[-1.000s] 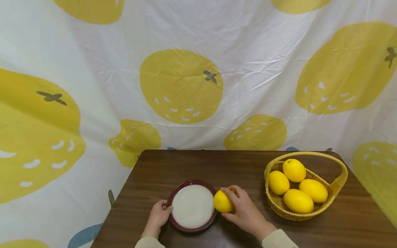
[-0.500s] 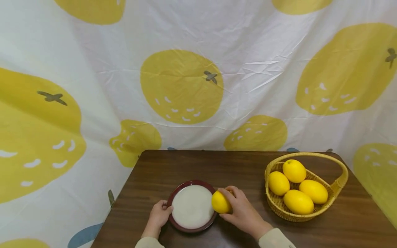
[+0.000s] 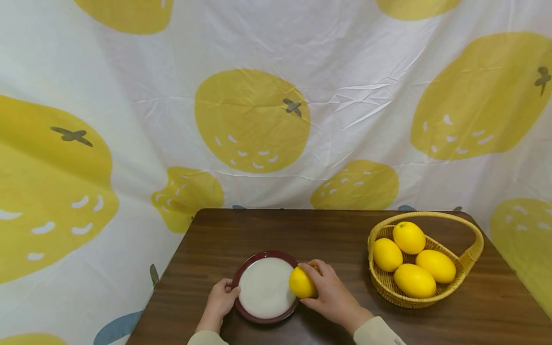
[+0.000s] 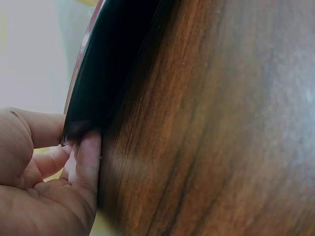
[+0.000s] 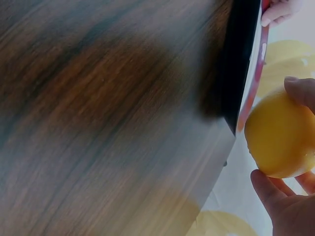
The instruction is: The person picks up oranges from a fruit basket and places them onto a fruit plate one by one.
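While the left hand (image 3: 220, 301) pinches the plate (image 3: 241, 306) rim, right-hand fingers (image 3: 316, 268) wrap the lemon (image 3: 301, 282) (long axis unclear).

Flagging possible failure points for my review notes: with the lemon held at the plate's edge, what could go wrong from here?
1. The lemon is round and sits over the plate's right rim, gripped by the right hand; released there, it might roll off onto the table.
2. The left hand only pinches the plate's left rim; a push from the lemon could slide or tip the shallow plate.
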The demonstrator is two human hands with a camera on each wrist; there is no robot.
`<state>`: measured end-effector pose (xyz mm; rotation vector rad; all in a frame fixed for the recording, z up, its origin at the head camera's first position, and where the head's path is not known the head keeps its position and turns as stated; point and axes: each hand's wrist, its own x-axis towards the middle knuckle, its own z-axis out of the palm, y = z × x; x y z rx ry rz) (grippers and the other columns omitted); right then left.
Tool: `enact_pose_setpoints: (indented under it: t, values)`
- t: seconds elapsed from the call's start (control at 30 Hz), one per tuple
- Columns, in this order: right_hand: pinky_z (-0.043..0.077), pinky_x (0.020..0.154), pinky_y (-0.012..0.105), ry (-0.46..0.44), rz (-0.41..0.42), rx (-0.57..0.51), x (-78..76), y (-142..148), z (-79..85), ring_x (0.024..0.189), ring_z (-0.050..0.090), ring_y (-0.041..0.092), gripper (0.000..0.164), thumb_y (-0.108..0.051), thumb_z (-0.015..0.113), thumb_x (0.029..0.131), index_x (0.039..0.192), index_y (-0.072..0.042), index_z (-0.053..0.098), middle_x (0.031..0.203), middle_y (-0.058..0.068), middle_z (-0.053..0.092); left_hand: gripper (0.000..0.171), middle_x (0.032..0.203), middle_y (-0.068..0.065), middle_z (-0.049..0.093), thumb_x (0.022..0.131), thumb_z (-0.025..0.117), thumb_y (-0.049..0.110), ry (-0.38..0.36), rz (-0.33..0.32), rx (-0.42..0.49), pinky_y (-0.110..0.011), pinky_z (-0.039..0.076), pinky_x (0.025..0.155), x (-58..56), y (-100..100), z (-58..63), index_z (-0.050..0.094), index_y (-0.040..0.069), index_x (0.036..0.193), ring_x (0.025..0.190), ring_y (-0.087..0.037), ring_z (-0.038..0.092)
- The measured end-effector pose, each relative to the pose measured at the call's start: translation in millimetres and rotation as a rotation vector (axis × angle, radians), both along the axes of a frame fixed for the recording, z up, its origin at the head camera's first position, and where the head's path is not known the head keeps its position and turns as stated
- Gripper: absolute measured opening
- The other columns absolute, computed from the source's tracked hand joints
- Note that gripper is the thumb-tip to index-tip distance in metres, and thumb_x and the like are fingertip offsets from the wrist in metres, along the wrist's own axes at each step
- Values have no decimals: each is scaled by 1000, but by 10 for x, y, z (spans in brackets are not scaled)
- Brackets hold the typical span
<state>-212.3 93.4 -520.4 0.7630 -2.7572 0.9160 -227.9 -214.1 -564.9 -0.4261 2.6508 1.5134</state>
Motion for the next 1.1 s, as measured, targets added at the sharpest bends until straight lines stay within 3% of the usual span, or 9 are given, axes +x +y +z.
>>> enact_pose_setpoints:
  t: [0.47,1.1]
  values:
    - [50,97,52,-36,28,4,-18,-112,-44,118,51,32,71,-23,86,79,142,-20,53,135,10,51,23,94,-16,66,95,63,9,1,-2,-5,-41,50,79,23,-26,-5,62,-7,111,87,-25,62]
    - [51,96,53,-32,36,31,-104,-253,-52,116,51,32,72,-21,86,77,141,-15,53,134,13,50,23,94,-15,66,95,63,9,-2,4,3,-41,49,79,16,14,25,62,-7,111,88,-25,61]
